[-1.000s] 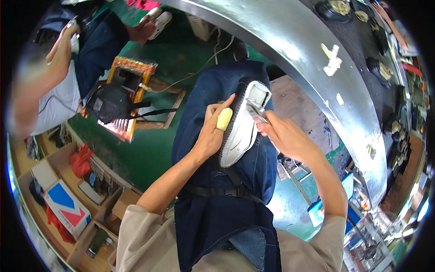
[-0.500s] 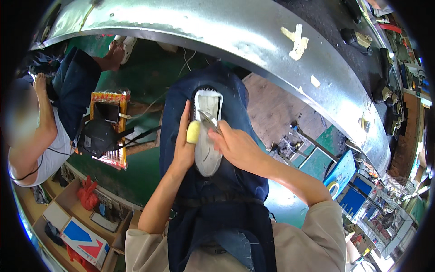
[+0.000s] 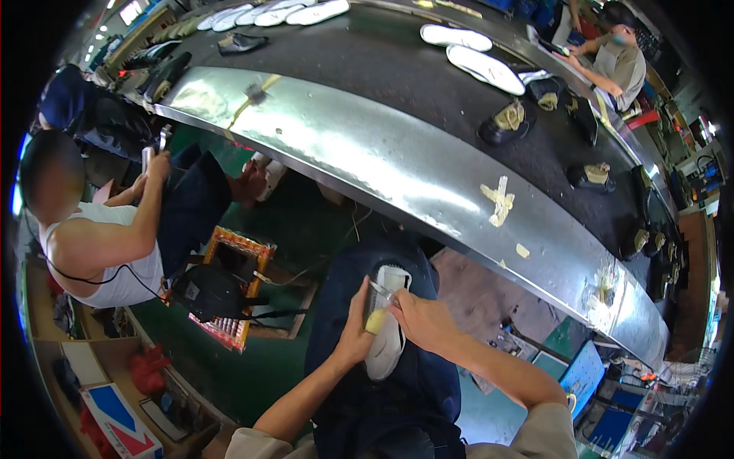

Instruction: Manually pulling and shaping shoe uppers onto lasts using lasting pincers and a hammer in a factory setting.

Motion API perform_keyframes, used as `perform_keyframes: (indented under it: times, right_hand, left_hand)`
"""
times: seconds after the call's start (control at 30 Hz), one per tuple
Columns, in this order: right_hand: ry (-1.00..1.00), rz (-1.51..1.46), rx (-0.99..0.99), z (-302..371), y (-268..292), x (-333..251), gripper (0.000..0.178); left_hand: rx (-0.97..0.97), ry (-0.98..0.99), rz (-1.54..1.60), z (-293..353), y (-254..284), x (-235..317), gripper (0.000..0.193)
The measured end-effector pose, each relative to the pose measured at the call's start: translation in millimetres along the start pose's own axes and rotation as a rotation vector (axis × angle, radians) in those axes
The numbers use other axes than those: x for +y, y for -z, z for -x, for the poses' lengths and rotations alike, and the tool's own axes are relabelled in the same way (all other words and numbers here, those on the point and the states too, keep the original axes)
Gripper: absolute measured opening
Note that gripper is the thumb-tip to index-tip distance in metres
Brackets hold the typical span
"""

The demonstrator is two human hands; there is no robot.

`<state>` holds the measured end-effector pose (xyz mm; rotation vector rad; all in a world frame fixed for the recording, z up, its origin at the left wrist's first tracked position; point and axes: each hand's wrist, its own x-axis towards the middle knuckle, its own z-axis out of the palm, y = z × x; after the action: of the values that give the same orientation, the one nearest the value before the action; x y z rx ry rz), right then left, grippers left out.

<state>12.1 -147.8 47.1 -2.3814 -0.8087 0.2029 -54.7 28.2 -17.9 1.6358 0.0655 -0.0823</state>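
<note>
On my lap, over dark blue cloth, lies a shoe (image 3: 387, 353) with its pale underside up and its toe end away from me. My left hand (image 3: 355, 327) grips its left side, the thumb wearing a yellow cover (image 3: 375, 320). In my right hand (image 3: 425, 320) is a slim metal tool that looks like pincers (image 3: 378, 288). Its tip reaches the left edge of the shoe near the toe end, close to my left fingertips. My right fingers are closed round the handles and hide most of them.
Beyond my knees runs a dark conveyor belt (image 3: 375, 65) with a metal edge (image 3: 336, 138), carrying white soles (image 3: 485, 70) and dark shoes (image 3: 505, 124). A person (image 3: 115, 245) sits at left near a stool (image 3: 264, 312). A cardboard shelf (image 3: 99, 375) stands lower left, a blue chair (image 3: 581, 371) at right.
My view has tilted up, bringing more of the conveyor belt into sight. The tool tip has moved from the shoe's middle to its left edge. Both hands keep their hold.
</note>
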Motion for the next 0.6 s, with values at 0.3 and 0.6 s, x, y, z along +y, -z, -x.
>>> perform_keyframes:
  times: [0.3,0.6]
  right_hand:
    - [-0.545,-0.480,-0.039,24,9,7,0.030]
    - [-0.694,-0.671,0.014,48,-6,41,0.033]
  left_hand:
    - [0.059,0.570,0.862,-16,25,-26,0.074]
    - [-0.672,0.132,-0.541,60,103,68,0.075]
